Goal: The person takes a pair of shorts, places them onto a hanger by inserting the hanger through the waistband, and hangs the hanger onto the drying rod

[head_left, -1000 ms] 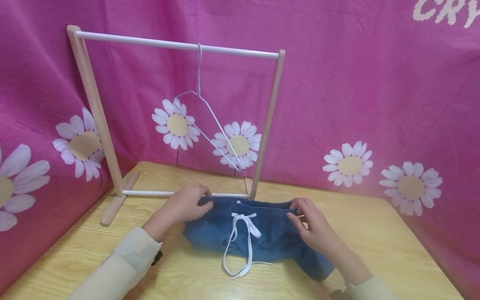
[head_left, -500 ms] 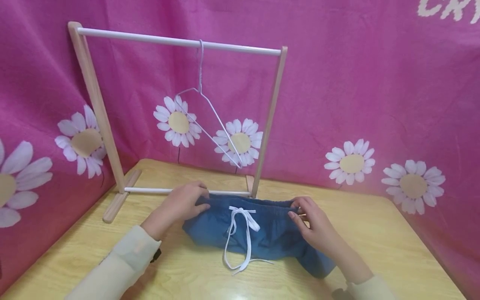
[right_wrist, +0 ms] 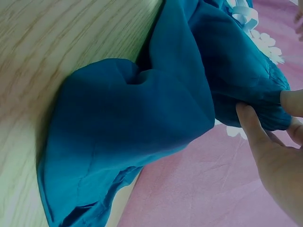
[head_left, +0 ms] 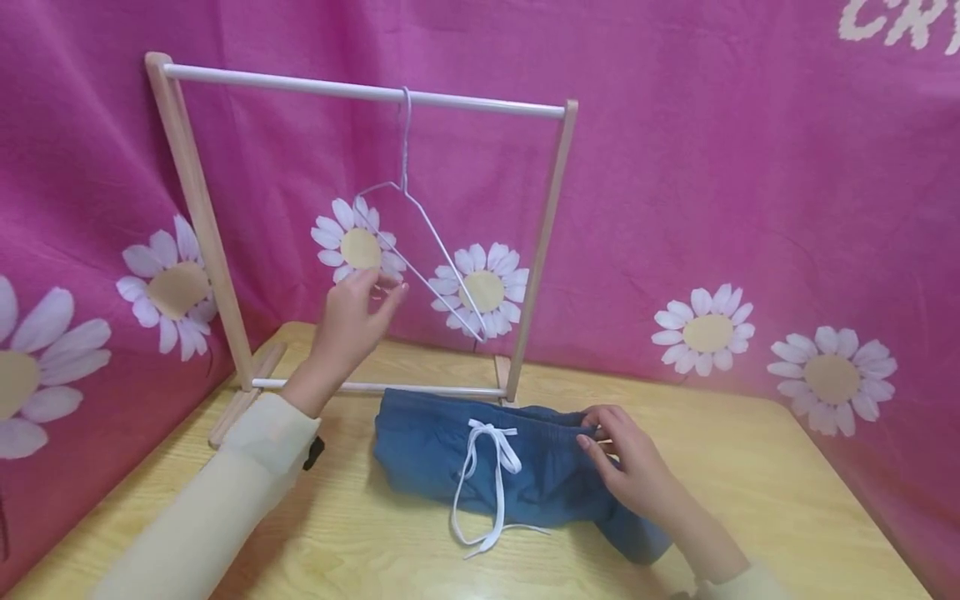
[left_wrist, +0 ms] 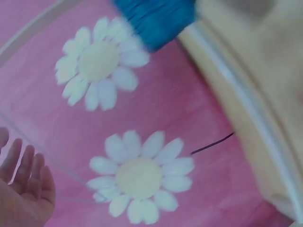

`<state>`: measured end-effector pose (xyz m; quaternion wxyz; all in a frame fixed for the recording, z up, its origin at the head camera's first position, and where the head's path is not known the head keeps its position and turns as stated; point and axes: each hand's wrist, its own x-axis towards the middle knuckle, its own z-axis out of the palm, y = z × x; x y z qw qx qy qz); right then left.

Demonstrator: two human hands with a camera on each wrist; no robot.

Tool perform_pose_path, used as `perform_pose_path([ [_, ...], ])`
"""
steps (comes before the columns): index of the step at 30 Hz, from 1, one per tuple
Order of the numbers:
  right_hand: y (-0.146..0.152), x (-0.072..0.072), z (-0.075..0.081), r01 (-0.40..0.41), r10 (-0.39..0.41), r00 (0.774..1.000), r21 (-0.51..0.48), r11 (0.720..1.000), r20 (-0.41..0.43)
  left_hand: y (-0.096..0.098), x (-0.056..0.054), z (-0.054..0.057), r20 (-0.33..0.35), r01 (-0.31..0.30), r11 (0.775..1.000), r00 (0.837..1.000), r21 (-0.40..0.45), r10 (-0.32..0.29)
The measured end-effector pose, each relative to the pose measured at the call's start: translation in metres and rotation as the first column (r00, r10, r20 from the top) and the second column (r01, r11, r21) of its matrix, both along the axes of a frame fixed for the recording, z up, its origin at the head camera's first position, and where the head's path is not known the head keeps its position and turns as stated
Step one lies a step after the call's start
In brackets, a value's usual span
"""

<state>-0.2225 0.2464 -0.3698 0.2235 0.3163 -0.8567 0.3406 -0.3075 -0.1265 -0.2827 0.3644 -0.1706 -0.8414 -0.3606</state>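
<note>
A pair of blue shorts [head_left: 427, 454] with an elastic waistband and a tied white drawstring [head_left: 500, 492] lies bunched on the table. At the waistband's right end, my right hand [head_left: 633, 467] pinches the fabric between thumb and fingers; the right wrist view shows this grip beside a loose leg of the shorts [right_wrist: 132, 118]. My left hand [head_left: 348, 321] is raised off the shorts, holding nothing, its fingers loosely bent. It is just left of a wire hanger [head_left: 406, 158] that hangs by its hook. In the left wrist view the fingers of the left hand [left_wrist: 28, 194] are spread loosely.
A small garment rack with a white top bar [head_left: 300, 84] and wooden posts [head_left: 204, 225] stands on the wooden table [head_left: 735, 492], behind the shorts. A pink cloth [head_left: 675, 167] printed with daisies covers the walls close around the table.
My left hand has let go of the waistband's left end and moved up toward the hanger. That end of the shorts now stands unheld. The right hand keeps its grip.
</note>
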Motion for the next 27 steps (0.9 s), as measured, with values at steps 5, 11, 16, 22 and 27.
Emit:
perform_pose_path([
  [5,0.003,0.003,0.002,-0.023,0.023,0.999,0.0,1.0,-0.028,0.005,-0.023,0.042,-0.14,0.012,0.984,0.99,0.18,0.014],
  [11,0.0,0.007,0.002,-0.026,0.026,1.0,0.02,0.999,-0.007,0.002,-0.039,0.077,-0.164,0.026,0.967,0.986,0.255,0.017],
  [16,0.0,0.012,0.001,-0.026,0.025,1.0,0.023,0.999,0.017,-0.003,-0.045,0.09,-0.068,0.038,0.982,0.997,0.183,-0.026],
  [22,0.001,0.018,0.0,-0.031,0.031,1.0,-0.005,1.0,0.004,-0.002,-0.054,0.095,0.058,0.099,0.99,0.993,0.098,-0.105],
  [27,0.002,0.021,-0.001,-0.013,0.013,1.0,-0.007,1.0,0.006,0.002,-0.057,0.098,0.087,0.112,0.987,0.989,0.116,-0.122],
])
